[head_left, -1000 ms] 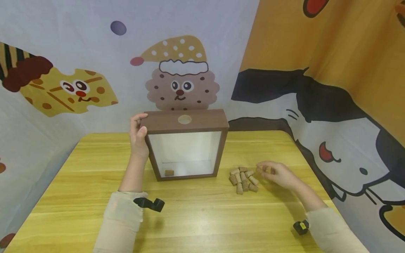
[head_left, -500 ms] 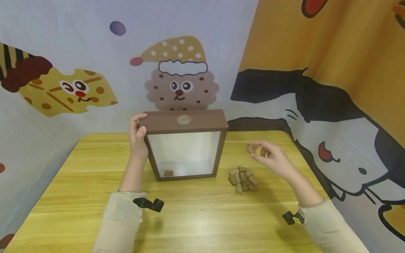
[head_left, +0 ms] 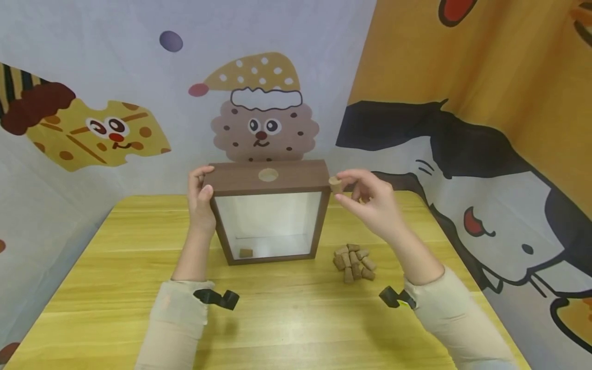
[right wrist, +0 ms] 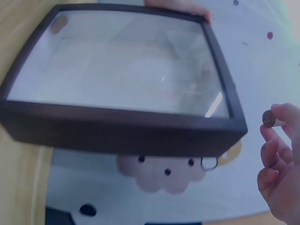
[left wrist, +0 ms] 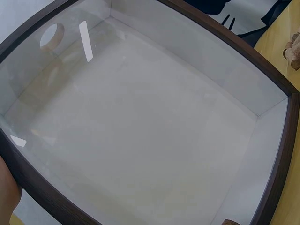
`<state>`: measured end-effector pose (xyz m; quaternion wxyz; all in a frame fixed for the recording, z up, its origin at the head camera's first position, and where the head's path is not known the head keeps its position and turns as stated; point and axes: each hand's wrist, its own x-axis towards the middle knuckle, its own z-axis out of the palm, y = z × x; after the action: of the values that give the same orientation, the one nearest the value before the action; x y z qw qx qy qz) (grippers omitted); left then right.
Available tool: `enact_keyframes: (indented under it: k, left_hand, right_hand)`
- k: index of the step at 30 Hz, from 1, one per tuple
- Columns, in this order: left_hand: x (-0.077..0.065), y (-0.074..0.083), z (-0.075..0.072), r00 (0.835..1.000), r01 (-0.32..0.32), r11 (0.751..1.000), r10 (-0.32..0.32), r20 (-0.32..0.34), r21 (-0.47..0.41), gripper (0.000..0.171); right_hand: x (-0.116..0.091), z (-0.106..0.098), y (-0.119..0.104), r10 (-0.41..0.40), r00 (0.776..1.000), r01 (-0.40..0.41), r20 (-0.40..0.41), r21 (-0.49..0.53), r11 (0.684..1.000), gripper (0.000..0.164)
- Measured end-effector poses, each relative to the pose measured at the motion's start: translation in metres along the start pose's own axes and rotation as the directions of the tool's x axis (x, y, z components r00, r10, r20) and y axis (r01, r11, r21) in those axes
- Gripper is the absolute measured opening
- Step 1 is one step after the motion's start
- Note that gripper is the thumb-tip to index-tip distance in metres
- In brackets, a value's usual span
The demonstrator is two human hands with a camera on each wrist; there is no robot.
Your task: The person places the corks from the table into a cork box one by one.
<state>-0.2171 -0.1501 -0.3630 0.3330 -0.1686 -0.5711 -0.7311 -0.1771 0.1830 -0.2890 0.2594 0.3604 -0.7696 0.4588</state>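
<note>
A dark brown wooden box frame (head_left: 268, 177) with a clear front stands upright on the table; a round hole (head_left: 268, 175) opens in its top. My left hand (head_left: 201, 203) grips the box's upper left corner, thumb on the front edge and fingers behind. Between thumb and fingertips, my right hand (head_left: 370, 200) pinches a cork (head_left: 335, 185) beside the box's upper right corner. That same cork (right wrist: 268, 118) shows end-on in the right wrist view. One cork (head_left: 246, 253) lies inside the box at its lower left.
Several corks (head_left: 353, 263) lie in a loose pile on the table, right of the box. The yellow wood-grain table (head_left: 287, 318) ends at a cartoon-printed cloth backdrop (head_left: 263, 123) behind the box. Each sleeve carries a black wrist camera (head_left: 217, 298).
My right hand has picked a cork from the pile and carried it up and left to the box's upper right corner. The left hand stays on the box.
</note>
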Motion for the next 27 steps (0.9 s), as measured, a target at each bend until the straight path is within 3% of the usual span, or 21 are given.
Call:
enact_keyframes:
  k: [11,19,27]
  left_hand:
    - [-0.001,0.001,0.0,1.0,-0.001,1.0,0.001,-0.001,0.007,0.044]
    - [0.001,0.002,0.0,1.0,0.004,1.0,-0.004,-0.004,-0.001,0.046]
    - [0.0,0.001,0.001,1.0,-0.021,1.0,0.021,-0.001,0.011,0.045]
  right_hand:
    - [0.041,0.027,-0.017,-0.037,0.999,0.035,0.028,0.074,0.997,0.039]
    - [0.063,0.05,-0.025,0.048,0.995,-0.053,0.083,0.056,0.997,0.034]
    - [0.084,0.059,-0.028,0.116,0.979,-0.119,0.165,0.01,0.993,0.033]
